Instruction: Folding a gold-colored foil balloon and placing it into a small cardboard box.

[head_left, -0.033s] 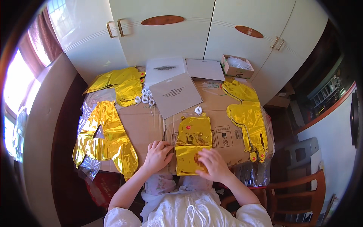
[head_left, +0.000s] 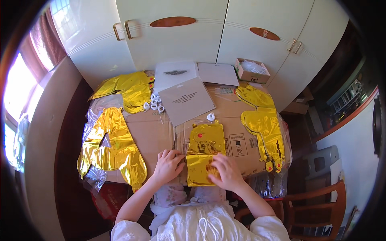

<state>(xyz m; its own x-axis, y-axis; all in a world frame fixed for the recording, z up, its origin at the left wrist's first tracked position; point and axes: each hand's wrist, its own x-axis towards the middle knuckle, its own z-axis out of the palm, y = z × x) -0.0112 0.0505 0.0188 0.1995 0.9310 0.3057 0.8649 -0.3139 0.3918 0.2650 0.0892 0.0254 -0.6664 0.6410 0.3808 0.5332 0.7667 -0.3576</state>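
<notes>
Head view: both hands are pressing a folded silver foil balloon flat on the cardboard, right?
Not silver: the head view shows the folded foil balloon is gold. Left hand and right hand do press it on the cardboard.

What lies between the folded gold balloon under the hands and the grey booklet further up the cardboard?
In the head view, a small white ribbon spool lies on the cardboard between the balloon and booklet.

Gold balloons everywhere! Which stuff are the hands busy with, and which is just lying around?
In hand: folded gold foil balloon, left hand, right hand.

Lying about: other gold balloons, white ribbon rolls, grey envelopes, small cardboard box.
</notes>
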